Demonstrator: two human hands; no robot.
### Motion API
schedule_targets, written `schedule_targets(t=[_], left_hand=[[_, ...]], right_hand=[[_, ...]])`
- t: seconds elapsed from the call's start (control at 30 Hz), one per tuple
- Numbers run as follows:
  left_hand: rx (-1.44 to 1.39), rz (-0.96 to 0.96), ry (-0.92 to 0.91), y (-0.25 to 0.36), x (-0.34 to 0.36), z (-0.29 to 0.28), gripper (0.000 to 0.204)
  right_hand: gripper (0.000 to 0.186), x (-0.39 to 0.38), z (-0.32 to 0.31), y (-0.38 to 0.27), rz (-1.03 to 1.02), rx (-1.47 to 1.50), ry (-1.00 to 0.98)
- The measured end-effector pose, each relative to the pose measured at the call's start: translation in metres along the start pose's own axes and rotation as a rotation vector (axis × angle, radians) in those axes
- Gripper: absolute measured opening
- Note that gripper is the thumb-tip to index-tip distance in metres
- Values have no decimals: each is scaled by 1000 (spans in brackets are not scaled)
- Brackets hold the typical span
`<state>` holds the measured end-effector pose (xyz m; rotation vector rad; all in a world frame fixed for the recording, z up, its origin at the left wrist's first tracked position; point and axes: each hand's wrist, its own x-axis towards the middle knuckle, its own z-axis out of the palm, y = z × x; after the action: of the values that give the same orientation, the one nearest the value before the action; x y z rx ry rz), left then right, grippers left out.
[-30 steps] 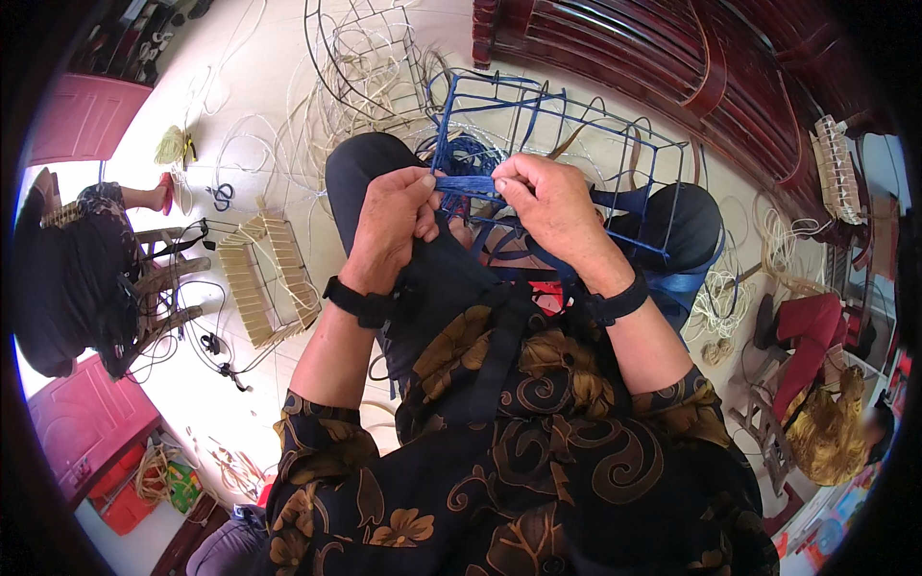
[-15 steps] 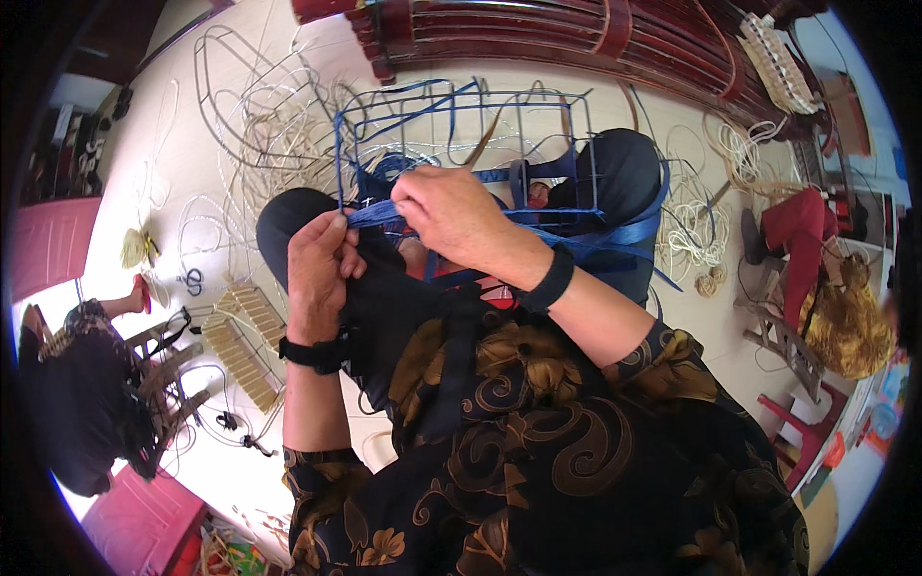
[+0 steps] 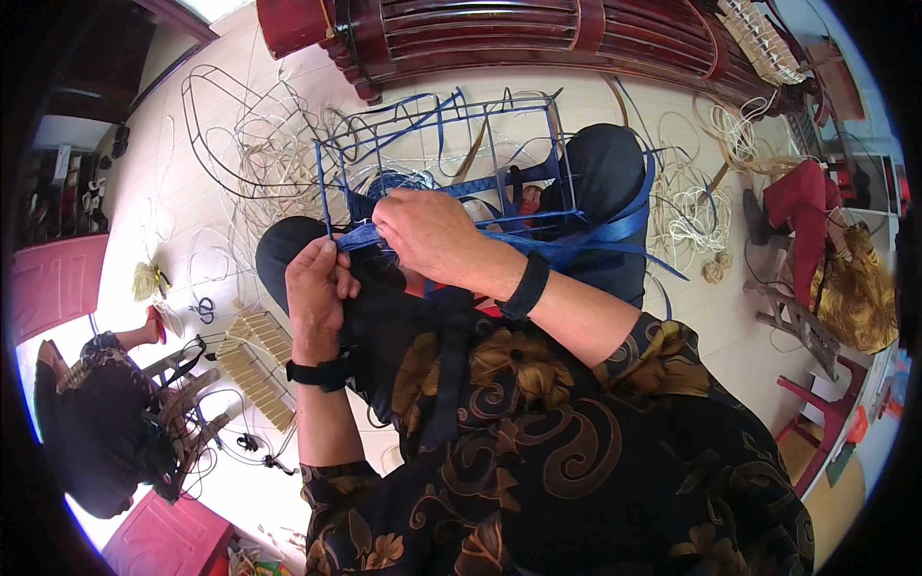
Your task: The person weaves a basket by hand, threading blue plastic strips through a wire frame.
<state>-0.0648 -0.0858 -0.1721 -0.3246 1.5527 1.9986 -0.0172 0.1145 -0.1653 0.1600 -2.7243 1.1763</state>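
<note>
A blue wire frame (image 3: 493, 144), shaped like an open box, rests across my knees. Blue strips (image 3: 357, 236) are wrapped along its near edge. At the near left corner my left hand (image 3: 320, 278) pinches the wrapped edge between thumb and finger. Just right of it, my right hand (image 3: 427, 233) is closed on the same blue strips, its fingertips partly hidden behind the knuckles. Long loose blue strips (image 3: 615, 230) trail right over my right thigh. A coil of blue strip (image 3: 389, 182) lies beyond my right hand, inside the frame.
Tangled pale cord (image 3: 259, 154) and a dark wire frame (image 3: 197, 125) lie on the floor at far left. White cord (image 3: 706, 226) lies right. A slatted reddish-brown wooden bench (image 3: 499, 38) stands ahead. Seated people (image 3: 91, 422) are at left and right. A woven tan panel (image 3: 254, 370) lies left.
The view has shifted slightly, and the frame appears tilted a little differently. My right hand has moved slightly left and down, closer to my left hand. Both hands keep hold of the strips.
</note>
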Motion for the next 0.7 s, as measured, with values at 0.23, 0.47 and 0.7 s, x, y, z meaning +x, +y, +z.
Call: schedule_targets(t=[0.23,0.47,0.7], left_hand=[[4,-12,20,2,-3,6,20],[20,-10,-15,0,-1,-1,19],[-11,-3,-1,-2,-1,-1,17]], right_hand=[[11,1,-7,-5,30,2,-30],[9,1,-7,-6,18,34,-8],[7,3,-11,-9,20,33,-23]])
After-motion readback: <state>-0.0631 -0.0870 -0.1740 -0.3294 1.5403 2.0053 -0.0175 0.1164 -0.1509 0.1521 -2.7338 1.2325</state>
